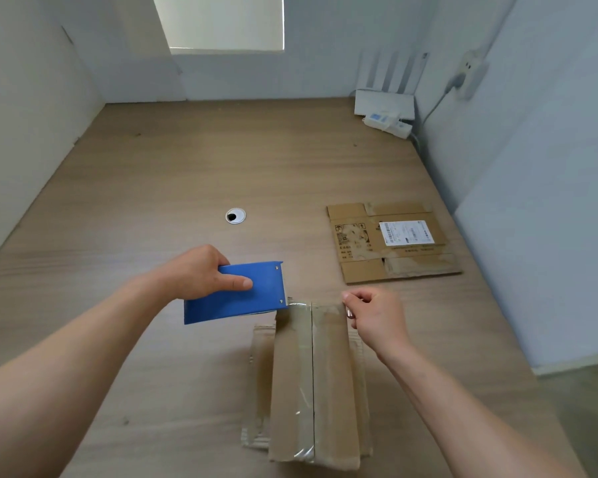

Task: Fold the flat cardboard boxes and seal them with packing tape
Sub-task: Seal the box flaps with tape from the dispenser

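A folded-up cardboard box [328, 381] stands on the wooden table in front of me, its two top flaps meeting along a centre seam. My left hand [201, 274] grips a blue tape dispenser [242, 294] at the box's far left corner. Clear packing tape [316, 307] stretches from the dispenser across the box's far edge. My right hand [373, 315] pinches the tape's free end at the far right corner. A second cardboard box [390, 241] lies flat at the right, with a white shipping label on it.
A round cable grommet [235, 215] sits in the table [152, 188] beyond my hands. A white router [384, 98] and a power strip [389, 123] stand in the far right corner. Walls close the table on the left, back and right.
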